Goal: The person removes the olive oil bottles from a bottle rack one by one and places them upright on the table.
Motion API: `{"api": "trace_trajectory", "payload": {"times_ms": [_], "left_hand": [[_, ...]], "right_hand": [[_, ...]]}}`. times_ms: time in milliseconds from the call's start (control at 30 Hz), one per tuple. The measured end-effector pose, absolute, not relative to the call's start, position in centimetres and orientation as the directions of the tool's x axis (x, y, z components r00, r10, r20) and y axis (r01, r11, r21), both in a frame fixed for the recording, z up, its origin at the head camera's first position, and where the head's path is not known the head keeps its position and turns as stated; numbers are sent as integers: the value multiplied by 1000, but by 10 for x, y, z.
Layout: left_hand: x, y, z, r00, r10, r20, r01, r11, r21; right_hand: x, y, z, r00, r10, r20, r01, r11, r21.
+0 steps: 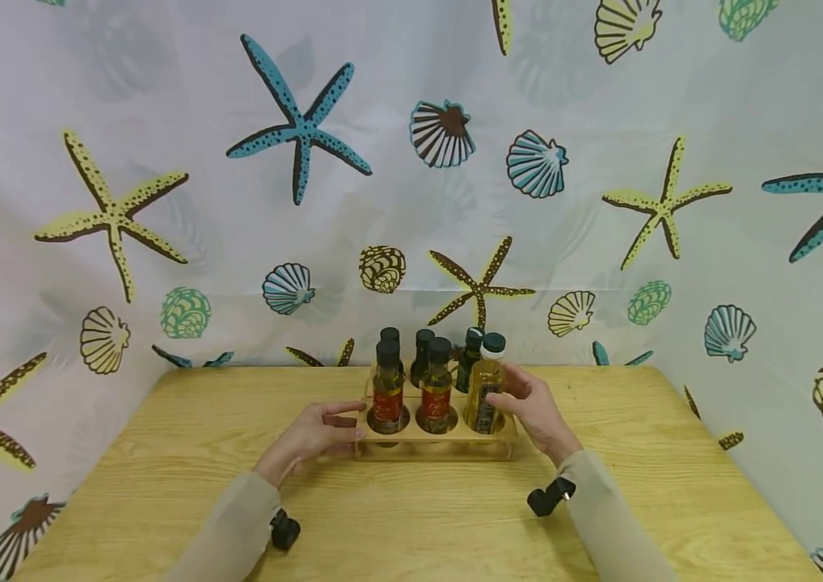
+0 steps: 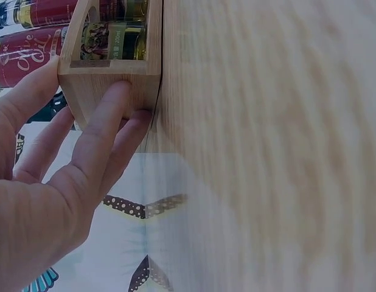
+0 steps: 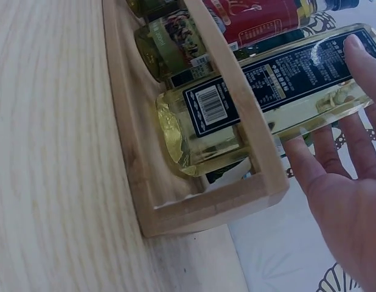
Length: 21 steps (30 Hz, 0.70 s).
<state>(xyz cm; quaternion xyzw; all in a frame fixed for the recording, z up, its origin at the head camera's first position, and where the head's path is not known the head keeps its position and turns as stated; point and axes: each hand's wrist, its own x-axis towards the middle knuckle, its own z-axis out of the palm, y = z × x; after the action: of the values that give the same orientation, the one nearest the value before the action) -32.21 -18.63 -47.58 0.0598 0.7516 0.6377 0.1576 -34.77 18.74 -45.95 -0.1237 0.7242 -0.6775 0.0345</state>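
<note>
A wooden bottle rack stands on the table with bottles in two rows. My right hand holds a clear bottle of yellow oil with a dark cap, thumb on its front and fingers behind. This bottle passes through the rack's front right hole; in the right wrist view its base shows inside the frame, a barcode on its dark label. My left hand touches the rack's left end, its fingers extended against the wooden end panel. Two red-labelled olive oil bottles, one left and one middle, fill the other front holes.
Behind the front row stand darker bottles, one at the right and one in the middle, with another partly hidden at the left. A patterned cloth hangs behind the wooden table and along its sides.
</note>
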Motion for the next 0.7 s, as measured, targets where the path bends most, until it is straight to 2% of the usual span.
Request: {"api": "trace_trajectory", "payload": {"times_ms": [300,700], "left_hand": [[-322,-187,-477,-941,299,-159,-112,168,979],[-323,-187,-475,-937,303,-172,-124,169,978]], "right_hand": [[-347,187,-448,-961,-237,146,-146,-18,-989],[-347,193,-441,-957,-253,145,-158,33,-987]]}}
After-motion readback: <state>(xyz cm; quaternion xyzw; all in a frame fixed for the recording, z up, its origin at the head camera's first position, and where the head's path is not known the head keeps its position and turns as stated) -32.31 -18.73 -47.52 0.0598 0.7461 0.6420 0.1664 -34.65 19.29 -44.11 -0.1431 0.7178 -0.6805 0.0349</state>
